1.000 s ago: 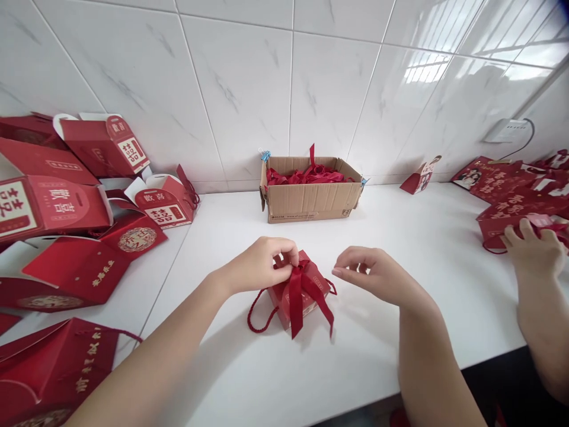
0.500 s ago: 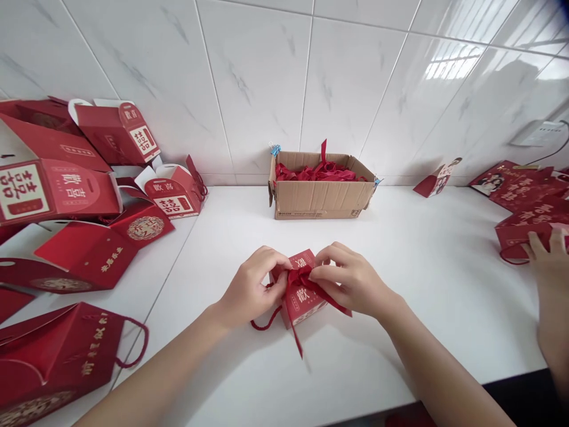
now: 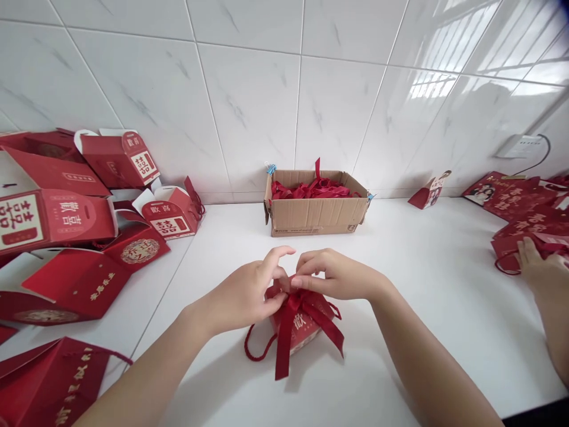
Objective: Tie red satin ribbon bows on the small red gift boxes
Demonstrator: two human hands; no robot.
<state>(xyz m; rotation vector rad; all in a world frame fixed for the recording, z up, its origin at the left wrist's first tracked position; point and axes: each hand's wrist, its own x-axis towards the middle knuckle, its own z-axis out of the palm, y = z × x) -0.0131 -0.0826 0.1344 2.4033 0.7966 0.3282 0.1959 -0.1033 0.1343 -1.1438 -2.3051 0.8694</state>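
- Pinching the red ribbon (image 3: pixel 284 350) between thumb and fingertips, the right hand (image 3: pixel 335 276) is holding on at the knot of the bow, in front of the cardboard box (image 3: pixel 311 218).
- Over on the other side of the bow, the left hand (image 3: pixel 262 290) is curling in, its thumb lying against the ribbon — index finger standing up clear; whether it is gripping any ribbon, I cannot tell.
- Under both hands, the red gift box (image 3: pixel 300 323) is sitting on the white table (image 3: pixel 422 279), in front of the cardboard box and well apart from it; the ribbon's two tails are hanging down across its front, spreading away from the cardboard box.
- Out from one side of the gift box a twisted red cord handle (image 3: pixel 253 357) is looping onto the table.
- The cardboard box itself is standing near the tiled wall (image 3: pixel 249 89), brimming with red ribbons (image 3: pixel 306 190) — one end poking above the rim — and a blue clip (image 3: pixel 271 169) is sitting at its left end.
- Left of the cardboard box, red cartons (image 3: pixel 173 216) are crowding together, several gaping open.
- Right of it, a small slant-sided box (image 3: pixel 427 193) is standing by the wall; farther right, another person's hand (image 3: pixel 540 276) is resting among red printed packages (image 3: pixel 507 198).
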